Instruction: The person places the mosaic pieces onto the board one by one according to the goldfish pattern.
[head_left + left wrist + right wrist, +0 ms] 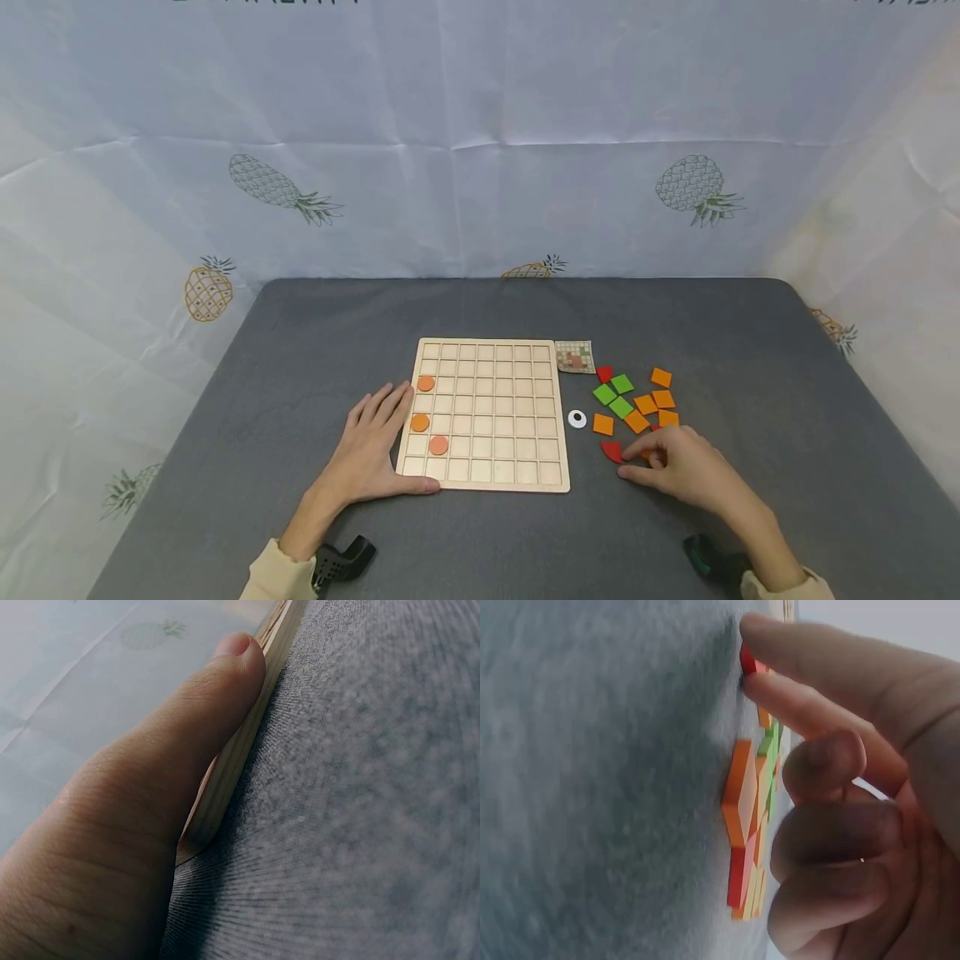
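My left hand (pixel 367 454) rests at the near left corner of a wooden grid board (pixel 502 427), fingers straight along its left side. In the left wrist view, the thumb (pixel 217 690) lies along the board's edge (pixel 232 761). Three orange discs (pixel 438 445) sit in squares at the board's left. My right hand (pixel 686 467) is low over the table, right of the board. Its thumb and index fingertips are apart, right at a red quarter-round tile (pixel 611 452); the other fingers are curled in. That red tile (pixel 748 660) shows partly between the two fingertips in the right wrist view.
Beyond the right hand lie several orange square tiles (pixel 663 399), green tiles (pixel 621 407) and another red tile (pixel 604 374). A white ring with a black centre (pixel 577 419) lies beside the board. A small pattern card (pixel 575 357) touches its far right corner.
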A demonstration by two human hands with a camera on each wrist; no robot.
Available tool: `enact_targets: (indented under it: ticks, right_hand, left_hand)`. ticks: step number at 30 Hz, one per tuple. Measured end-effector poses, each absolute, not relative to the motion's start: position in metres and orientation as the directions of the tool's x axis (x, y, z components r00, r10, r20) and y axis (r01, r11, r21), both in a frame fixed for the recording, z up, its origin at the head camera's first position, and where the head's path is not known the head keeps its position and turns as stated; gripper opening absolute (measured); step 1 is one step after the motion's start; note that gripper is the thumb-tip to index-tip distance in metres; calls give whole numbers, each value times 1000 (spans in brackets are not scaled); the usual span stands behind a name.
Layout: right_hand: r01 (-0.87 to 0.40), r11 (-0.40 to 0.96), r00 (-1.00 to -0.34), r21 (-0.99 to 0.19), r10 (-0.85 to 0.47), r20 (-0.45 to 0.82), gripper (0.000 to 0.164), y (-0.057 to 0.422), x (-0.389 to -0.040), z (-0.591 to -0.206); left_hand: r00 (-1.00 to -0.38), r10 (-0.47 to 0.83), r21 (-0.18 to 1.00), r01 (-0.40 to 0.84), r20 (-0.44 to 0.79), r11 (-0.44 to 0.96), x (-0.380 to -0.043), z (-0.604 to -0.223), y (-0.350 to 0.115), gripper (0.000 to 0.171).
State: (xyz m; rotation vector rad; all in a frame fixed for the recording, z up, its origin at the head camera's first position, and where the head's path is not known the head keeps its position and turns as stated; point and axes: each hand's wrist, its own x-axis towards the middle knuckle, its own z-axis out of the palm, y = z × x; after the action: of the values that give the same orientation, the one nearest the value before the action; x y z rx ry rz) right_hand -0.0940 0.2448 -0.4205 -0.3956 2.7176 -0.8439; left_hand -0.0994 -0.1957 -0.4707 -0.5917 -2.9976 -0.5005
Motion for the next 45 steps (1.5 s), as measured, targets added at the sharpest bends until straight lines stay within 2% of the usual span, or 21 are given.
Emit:
enact_targets:
  ticks: [5, 14, 24, 32, 45]
  right_hand:
    - [-226, 763, -912, -606, -384, -143, 13, 242, -95, -422]
    - [-221, 795, -929, -565, -347, -125, 30, 237, -96, -425]
    - [-195, 822, -943, -535, -308, -129, 30, 236, -96, -428]
    - [-203, 825, -946, -528, -304, -110, 23, 234, -97, -429]
    - [-278, 804, -938, -525, -346, -33, 22, 227, -98, -423]
  left_hand:
    - [-923, 364, 300, 385, 125, 873, -100, -473, -196, 139]
    - [-920, 368, 303, 392, 136, 868, -100, -473, -196, 138]
    - [-921, 367, 312, 389, 129, 866, -100, -472, -196, 137]
    - [-922, 366, 308, 387, 125, 869, -100, -471, -196, 137]
    - [-921, 366, 306, 390, 135, 868, -100, -473, -196, 137]
